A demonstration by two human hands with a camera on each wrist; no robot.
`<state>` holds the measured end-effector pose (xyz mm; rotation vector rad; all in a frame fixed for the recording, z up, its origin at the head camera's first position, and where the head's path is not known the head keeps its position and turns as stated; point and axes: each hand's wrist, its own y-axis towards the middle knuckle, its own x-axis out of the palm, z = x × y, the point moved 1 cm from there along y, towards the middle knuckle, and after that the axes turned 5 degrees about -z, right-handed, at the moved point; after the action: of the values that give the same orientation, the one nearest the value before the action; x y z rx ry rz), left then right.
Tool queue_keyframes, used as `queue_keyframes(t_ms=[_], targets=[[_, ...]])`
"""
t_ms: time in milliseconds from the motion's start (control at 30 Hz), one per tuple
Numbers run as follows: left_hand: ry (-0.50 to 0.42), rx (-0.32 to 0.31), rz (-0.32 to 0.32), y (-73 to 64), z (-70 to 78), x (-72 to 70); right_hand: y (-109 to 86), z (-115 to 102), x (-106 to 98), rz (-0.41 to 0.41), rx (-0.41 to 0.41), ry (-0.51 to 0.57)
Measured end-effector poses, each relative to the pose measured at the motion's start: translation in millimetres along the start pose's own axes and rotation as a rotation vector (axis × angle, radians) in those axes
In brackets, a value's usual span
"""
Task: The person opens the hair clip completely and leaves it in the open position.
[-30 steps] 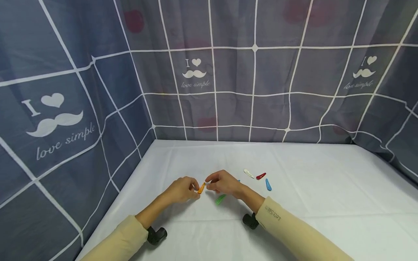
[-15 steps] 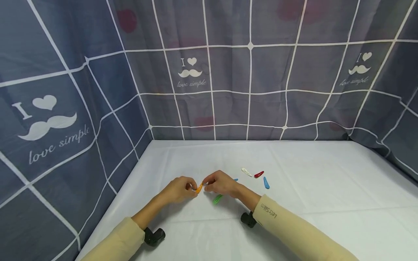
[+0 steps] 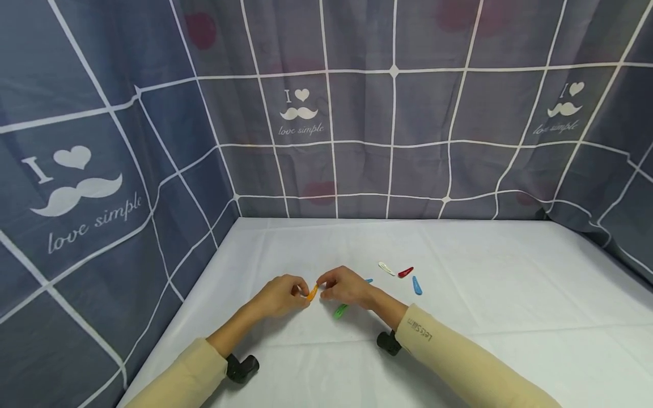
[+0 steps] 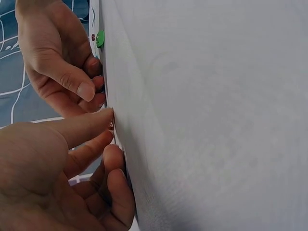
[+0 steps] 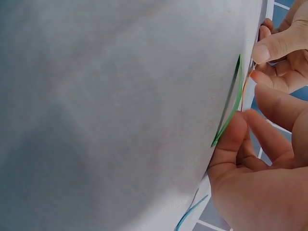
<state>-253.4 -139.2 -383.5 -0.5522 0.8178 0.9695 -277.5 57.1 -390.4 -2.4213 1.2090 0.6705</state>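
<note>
Two forearms of mine reach forward over the white tabletop [image 3: 459,362], slanting inward until my fingertips nearly meet. My left hand [image 3: 283,296] pinches the orange hair clip [image 3: 313,292] between thumb and finger, its free end pointing to my right hand [image 3: 347,286]. There my fingers bend, thumb apart from the forefinger, whose tip is right by that end; I cannot tell whether it grips. My right hand partly covers a green clip [image 3: 340,311] and one blue clip [image 3: 369,280]. Farther right lie a white clip [image 3: 386,268], a red clip [image 3: 406,272] and another blue clip [image 3: 417,285].
</note>
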Motion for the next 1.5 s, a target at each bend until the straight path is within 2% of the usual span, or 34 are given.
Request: queue_keyframes(t_ms=[133, 300, 700, 867, 1000, 1167, 1300, 1500], targets=[[0.008, -0.006, 0.007, 1.2, 1.0, 0.4, 2.7, -1.0, -0.3, -0.006, -0.026, -0.036], [0.014, -0.008, 0.015, 2.6, 1.6, 0.9, 5.5, -1.1, 0.5, -0.002, -0.020, -0.073], [-0.007, -0.020, 0.012, 3.9, 0.1, 2.6, 2.0, 2.0, 0.3, 0.027, 0.001, -0.012], [-0.023, -0.039, 0.012, 4.4, -0.6, 2.9, 2.4, 2.4, 1.2, 0.031, 0.016, -0.019], [-0.026, -0.052, 0.016, 4.2, -1.1, 3.1, 2.5, 0.3, 2.7, 0.020, -0.007, -0.062], [-0.026, -0.087, 0.021, 5.0, -0.6, 3.4, 1.8, 0.3, 3.2, 0.020, 0.006, -0.108], [-0.025, -0.108, 0.034, 5.7, 0.2, 2.6, 1.3, 1.0, 2.6, 0.023, 0.011, -0.107], [-0.037, -0.076, 0.021, 4.7, -0.8, 0.5, 1.9, 1.5, 2.0, 0.012, -0.002, -0.067]])
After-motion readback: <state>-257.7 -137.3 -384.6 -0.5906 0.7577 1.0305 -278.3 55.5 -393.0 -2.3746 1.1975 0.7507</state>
